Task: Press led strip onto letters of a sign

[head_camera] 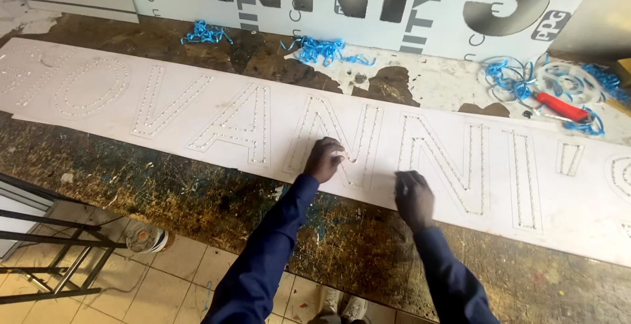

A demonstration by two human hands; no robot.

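Here both hands press on the white sign panel [197, 110]: left hand [323, 160] curled, fingertips pinched at a dotted letter, right hand [413, 198] flat, best kept steadying.

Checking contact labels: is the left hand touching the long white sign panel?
Touching. The head view shows the left hand resting fingers-down on the long white sign panel, over a letter outlined in small dots, with no gap visible between them.
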